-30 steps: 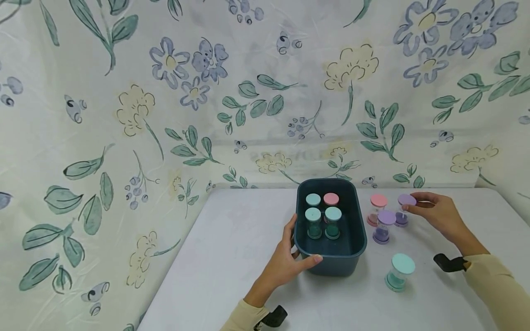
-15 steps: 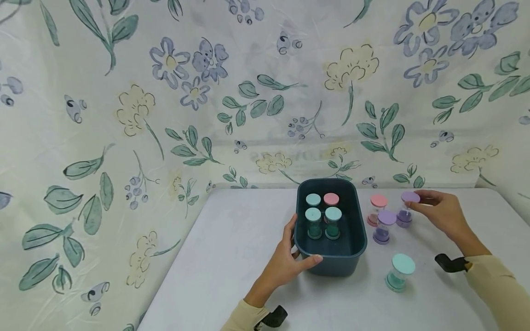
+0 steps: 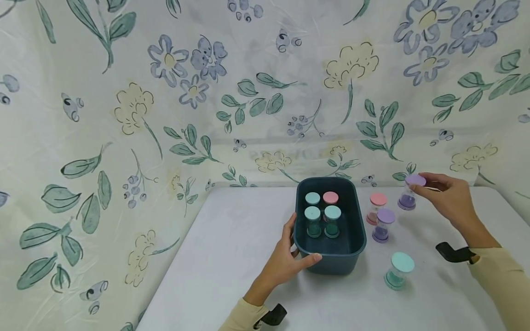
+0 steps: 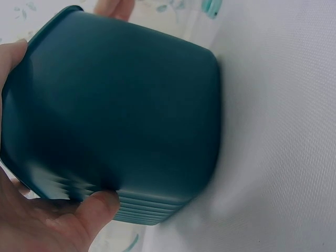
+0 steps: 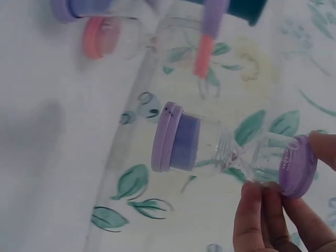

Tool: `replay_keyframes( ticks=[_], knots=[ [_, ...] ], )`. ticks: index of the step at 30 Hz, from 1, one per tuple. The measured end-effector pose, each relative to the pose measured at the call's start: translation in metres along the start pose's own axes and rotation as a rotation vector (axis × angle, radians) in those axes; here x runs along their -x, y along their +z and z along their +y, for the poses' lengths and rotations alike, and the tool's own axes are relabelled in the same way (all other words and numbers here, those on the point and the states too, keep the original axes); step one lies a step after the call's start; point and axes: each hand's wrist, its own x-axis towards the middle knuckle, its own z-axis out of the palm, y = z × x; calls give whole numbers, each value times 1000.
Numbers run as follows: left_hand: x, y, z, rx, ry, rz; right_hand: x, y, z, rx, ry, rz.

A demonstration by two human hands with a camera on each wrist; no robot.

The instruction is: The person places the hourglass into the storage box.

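Pinching a purple timer by its top end, the person's right grip holds it at the table's far right; the left grip clasps the bin. With just 1 end pinched, it could swing and topple the pink timer near left. Head view shows 4 caps inside the bin; only right wrist view shows lettering.

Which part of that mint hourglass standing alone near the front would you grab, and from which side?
I'd probably pinch the mint hourglass by the rim of its upper cap, coming from above and the person's right. It stands upright, the cap looks wider than the glass, and the dark bin is on its left.
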Motion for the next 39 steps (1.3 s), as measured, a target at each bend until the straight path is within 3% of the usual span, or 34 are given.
replay_keyframes(
  ticks=[8, 16, 31, 39],
  knots=[
    [0, 0, 0, -2, 1, -5, -1, -11, -32, -85, -62, 37],
    [0, 0, 2, -1, 7, -2, 7, -9, -70, -135, -146, 19],
    [1, 0, 1, -6, 6, 0, 25, 29, -121, -224, -263, -139],
    [0, -1, 1, -14, 9, -4, 36, 53, -137, -241, -287, -192]
  ],
)
